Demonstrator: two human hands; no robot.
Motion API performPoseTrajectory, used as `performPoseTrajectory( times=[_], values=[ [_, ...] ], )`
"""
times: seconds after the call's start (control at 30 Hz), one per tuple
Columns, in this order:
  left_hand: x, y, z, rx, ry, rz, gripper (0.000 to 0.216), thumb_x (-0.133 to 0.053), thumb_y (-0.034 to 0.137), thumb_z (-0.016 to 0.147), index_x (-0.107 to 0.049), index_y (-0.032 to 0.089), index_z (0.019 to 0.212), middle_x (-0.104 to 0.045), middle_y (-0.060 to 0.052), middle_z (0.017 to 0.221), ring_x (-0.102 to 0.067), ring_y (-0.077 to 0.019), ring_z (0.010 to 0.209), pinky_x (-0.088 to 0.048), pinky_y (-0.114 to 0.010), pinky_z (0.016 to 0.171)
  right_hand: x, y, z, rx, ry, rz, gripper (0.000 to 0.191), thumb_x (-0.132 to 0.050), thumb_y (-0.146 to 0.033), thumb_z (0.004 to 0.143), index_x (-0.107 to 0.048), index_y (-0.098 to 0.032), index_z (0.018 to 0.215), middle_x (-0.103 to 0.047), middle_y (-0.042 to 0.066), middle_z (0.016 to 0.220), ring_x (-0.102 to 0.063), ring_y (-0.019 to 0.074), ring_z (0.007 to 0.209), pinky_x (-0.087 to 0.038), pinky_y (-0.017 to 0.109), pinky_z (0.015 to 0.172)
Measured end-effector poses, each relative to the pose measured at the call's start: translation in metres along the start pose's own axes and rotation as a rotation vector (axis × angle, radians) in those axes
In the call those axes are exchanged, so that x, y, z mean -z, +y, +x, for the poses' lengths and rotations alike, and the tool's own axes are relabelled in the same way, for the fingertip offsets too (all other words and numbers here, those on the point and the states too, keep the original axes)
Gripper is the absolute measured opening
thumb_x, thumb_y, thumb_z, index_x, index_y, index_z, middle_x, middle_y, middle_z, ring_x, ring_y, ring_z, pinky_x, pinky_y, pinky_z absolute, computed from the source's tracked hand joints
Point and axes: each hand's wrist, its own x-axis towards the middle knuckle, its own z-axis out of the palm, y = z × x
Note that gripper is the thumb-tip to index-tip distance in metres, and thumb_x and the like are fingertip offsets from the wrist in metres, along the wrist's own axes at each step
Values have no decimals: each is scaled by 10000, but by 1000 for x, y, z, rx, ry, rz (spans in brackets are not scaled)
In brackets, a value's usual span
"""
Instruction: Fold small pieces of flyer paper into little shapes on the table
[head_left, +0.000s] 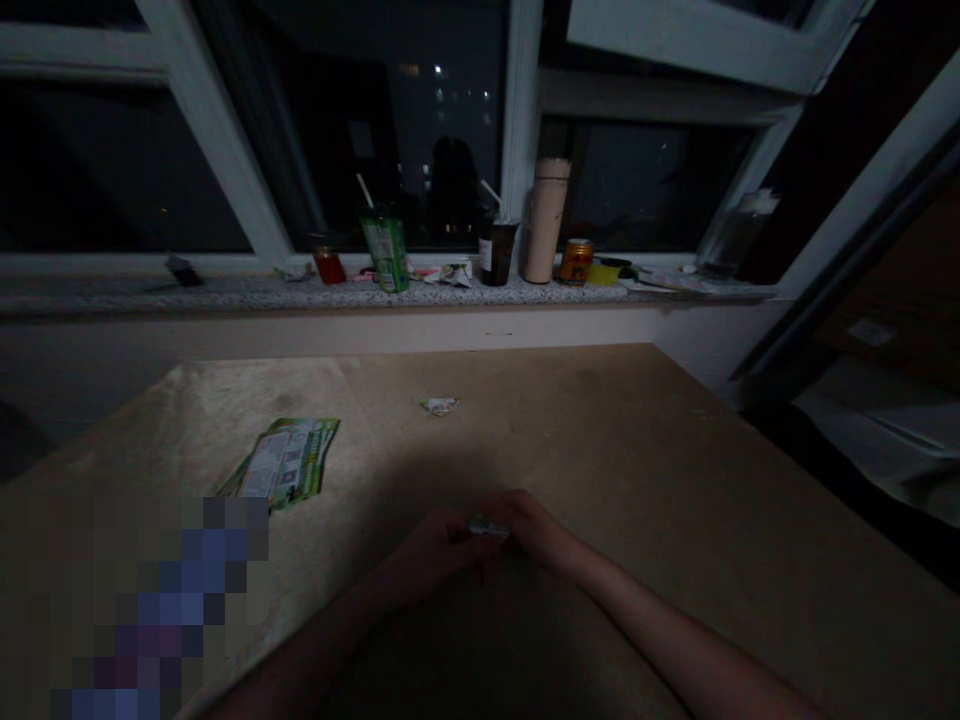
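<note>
My left hand (435,555) and my right hand (536,530) meet over the middle of the brown table (675,480), near its front. Both are closed on a small pale folded scrap of paper (487,527) pinched between their fingertips. The light is dim, so the scrap's details do not show. A small folded paper piece (440,405) lies farther back on the table. A green and white printed leaflet stack (285,465) lies to the left of my left hand.
The stone windowsill (225,292) behind the table carries a green drink carton (386,250), a red jar (328,265), a dark cup (496,250), a tall pale flask (546,220) and an orange can (576,262). A blurred patch covers the lower left.
</note>
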Motion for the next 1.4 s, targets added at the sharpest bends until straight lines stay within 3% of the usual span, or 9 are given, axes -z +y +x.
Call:
performPoseTrajectory(
  times=[0.2,0.6,1.07,1.23,1.4],
  values=[
    [0,1,-1,-6,-28,25,387,-534,455,852,-668,162,638,-627,8,599,-564,-146,579,-395,-215,585,0,-6,-2,0,-56,-22,503,-516,-621,796,-553,-157,604,-498,-23,523,-423,93,488,-325,218,488],
    [1,0,-4,-57,-23,-30,378,-532,450,845,-681,170,640,-652,-4,614,-593,-149,592,-417,-215,622,-15,11,-2,-161,-16,411,422,-641,-543,734,-549,-151,608,-481,-51,481,-403,62,412,-262,194,410],
    [0,0,-8,-55,-39,-52,489,-489,575,832,-602,170,583,-541,15,482,-470,-117,454,-334,-201,481,-20,5,-3,-146,3,344,502,-582,-615,745,-563,-144,572,-513,-27,455,-399,63,388,-236,197,401],
    [-7,0,-5,-18,53,-62,520,-455,630,817,-547,178,577,-430,50,440,-366,-100,407,-293,-202,440,-16,4,-2,-102,89,274,534,-558,-632,756,-546,-144,541,-492,-23,456,-393,68,412,-241,204,423],
    [-9,-2,2,-1,249,-45,514,-405,630,830,-518,191,586,-461,36,506,-443,-136,510,-367,-229,540,-8,7,1,-97,128,244,569,-497,-683,765,-492,-160,541,-392,-54,448,-302,64,398,-201,214,403]
  ],
)
